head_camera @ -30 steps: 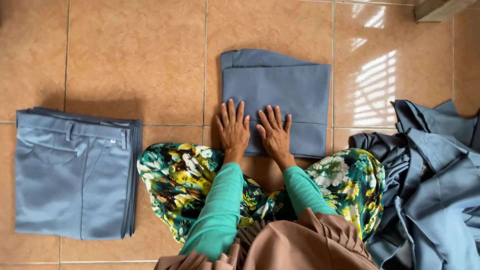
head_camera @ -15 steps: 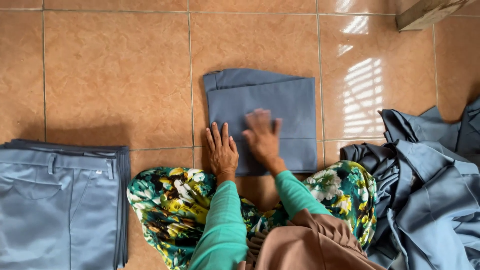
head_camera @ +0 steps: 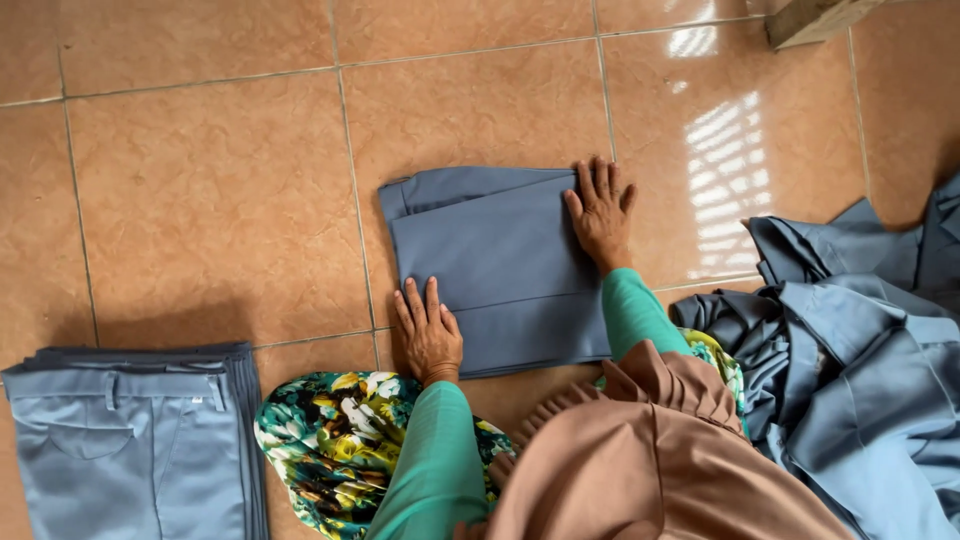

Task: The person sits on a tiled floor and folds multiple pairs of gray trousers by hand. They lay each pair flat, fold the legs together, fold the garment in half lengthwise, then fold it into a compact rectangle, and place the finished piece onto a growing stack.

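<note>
Covering the whole view, the tiled floor (head_camera: pixel 200 200) carries three lots of grey-blue cloth: a loose heap (head_camera: pixel 850 350) at right, a neat stack (head_camera: pixel 130 450) at left, and the folded garment (head_camera: pixel 490 270) in the middle. Since a second ago the right hand (head_camera: pixel 600 212) has slid to its far corner; the left hand (head_camera: pixel 430 335) stays at the near edge. Both lie flat, fingers spread, pressing it smooth. No labels or packages show.
</note>
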